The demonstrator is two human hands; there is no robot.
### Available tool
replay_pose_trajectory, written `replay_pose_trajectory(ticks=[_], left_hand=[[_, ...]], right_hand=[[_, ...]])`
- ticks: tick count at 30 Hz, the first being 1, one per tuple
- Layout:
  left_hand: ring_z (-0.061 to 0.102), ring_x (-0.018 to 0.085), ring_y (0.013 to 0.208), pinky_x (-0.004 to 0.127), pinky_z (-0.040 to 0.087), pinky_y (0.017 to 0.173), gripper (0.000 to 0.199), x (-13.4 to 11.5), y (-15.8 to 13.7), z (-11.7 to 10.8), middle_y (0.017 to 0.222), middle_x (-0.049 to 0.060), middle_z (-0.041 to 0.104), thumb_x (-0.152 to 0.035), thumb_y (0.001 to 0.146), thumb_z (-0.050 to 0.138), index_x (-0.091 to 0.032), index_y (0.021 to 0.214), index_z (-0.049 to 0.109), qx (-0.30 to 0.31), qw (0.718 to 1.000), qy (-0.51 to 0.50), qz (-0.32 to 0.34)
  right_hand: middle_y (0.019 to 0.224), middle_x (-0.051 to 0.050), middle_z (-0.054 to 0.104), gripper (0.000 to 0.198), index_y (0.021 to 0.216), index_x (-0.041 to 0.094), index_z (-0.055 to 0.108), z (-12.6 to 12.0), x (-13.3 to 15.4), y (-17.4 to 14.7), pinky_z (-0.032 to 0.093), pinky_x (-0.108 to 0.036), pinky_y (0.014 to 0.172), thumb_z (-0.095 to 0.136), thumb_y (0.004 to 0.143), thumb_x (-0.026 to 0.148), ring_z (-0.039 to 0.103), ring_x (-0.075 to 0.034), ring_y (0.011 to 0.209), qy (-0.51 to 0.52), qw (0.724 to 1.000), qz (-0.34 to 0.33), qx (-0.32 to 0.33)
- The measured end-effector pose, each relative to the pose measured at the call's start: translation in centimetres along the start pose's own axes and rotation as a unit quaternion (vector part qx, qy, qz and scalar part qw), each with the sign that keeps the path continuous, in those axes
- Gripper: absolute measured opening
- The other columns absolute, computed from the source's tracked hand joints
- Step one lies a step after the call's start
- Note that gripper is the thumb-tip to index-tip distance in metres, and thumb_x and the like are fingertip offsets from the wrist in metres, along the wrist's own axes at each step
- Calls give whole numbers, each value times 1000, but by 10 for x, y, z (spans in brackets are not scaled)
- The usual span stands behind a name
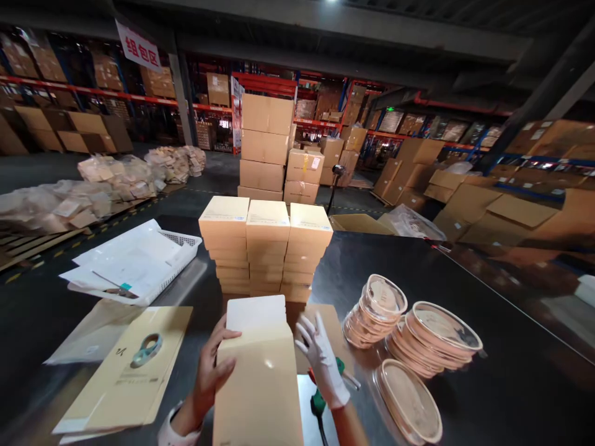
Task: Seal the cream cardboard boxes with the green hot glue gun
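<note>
1. we grip a smooth tan cardboard box at the tabletop's near edge: bare left hand curled on its side, gloved right hand spread against the other.
2. flat matte boxes are stacked behind; round clear-lidded containers (fanned) lie right.
3. a far hanging sign reads "组包区".

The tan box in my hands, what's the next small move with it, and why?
Probably tuck the white flap down to shut the tan box. The left hand grips its left edge, the gloved right hand steadies the right side, and the flap sticks out past the far end. The three stacks of boxes right behind it all look shut flat.
</note>
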State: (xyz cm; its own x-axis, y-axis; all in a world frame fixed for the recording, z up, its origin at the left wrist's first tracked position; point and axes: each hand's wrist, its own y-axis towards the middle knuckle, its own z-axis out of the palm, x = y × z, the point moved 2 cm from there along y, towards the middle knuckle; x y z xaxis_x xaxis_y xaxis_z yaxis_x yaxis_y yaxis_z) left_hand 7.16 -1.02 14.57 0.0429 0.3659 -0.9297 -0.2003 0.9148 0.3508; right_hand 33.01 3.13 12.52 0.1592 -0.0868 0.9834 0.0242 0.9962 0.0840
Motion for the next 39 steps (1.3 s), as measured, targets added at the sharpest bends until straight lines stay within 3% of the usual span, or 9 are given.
replay_pose_trajectory(ticks=[2,5,10,15,18,22,28,31,39], left_hand=[[59,41,123,53,51,100,50,2,4,7,140,13,57,-65,69,72,-21,92,74,23,999,-24,-24],[51,41,132,52,48,104,47,10,0,14,143,14,51,-64,75,68,-20,91,71,3,1000,2,-15],[62,20,83,34,56,75,37,-1,-8,11,90,1,58,-54,81,70,-26,94,49,-69,994,-35,80],[57,20,79,32,49,69,40,-46,5,5,88,5,56,-60,86,63,-22,96,72,197,967,117,108],[59,24,88,38,50,81,39,-61,2,10,90,7,60,-58,90,59,-23,91,77,240,958,119,104],[60,25,87,41,51,83,39,-53,-8,21,84,8,64,-59,87,61,-24,84,78,243,961,102,84],[65,26,87,40,53,81,43,-18,1,11,88,9,68,-63,84,63,-24,83,81,213,972,94,42],[68,27,89,41,54,83,47,-2,6,4,92,11,70,-66,84,61,-24,86,82,204,973,102,26],[69,27,88,44,57,84,57,26,2,-5,95,13,72,-75,78,61,-24,93,83,192,973,127,0]], right_hand=[[125,-13,65,82,143,32,47,24,23,5,57,-40,76,66,74,71,69,-25,98,57,995,-9,77],[115,-10,65,98,147,31,44,44,43,5,55,-35,75,87,62,53,66,-25,98,78,988,-21,129],[91,-5,66,43,102,25,73,41,50,-10,51,-37,82,74,77,60,64,-22,87,-58,983,-149,88],[92,-7,69,29,96,25,76,41,78,-22,52,-36,80,67,88,51,65,-22,89,-121,940,-269,172],[89,-6,69,21,99,25,77,41,88,-28,53,-35,78,64,92,40,67,-22,89,-113,925,-286,224],[76,-5,67,24,89,26,78,43,75,-37,55,-37,79,59,95,40,68,-23,89,-103,917,-289,256],[99,-10,72,51,98,24,74,47,36,-30,55,-40,84,61,83,71,68,-27,94,-77,967,-228,81],[88,-10,71,48,82,23,69,48,19,-23,54,-41,85,59,84,70,69,-26,89,-74,973,-203,82],[94,-7,70,32,90,21,67,39,-12,-16,54,-36,80,75,70,45,68,-23,87,-89,976,-142,140]])
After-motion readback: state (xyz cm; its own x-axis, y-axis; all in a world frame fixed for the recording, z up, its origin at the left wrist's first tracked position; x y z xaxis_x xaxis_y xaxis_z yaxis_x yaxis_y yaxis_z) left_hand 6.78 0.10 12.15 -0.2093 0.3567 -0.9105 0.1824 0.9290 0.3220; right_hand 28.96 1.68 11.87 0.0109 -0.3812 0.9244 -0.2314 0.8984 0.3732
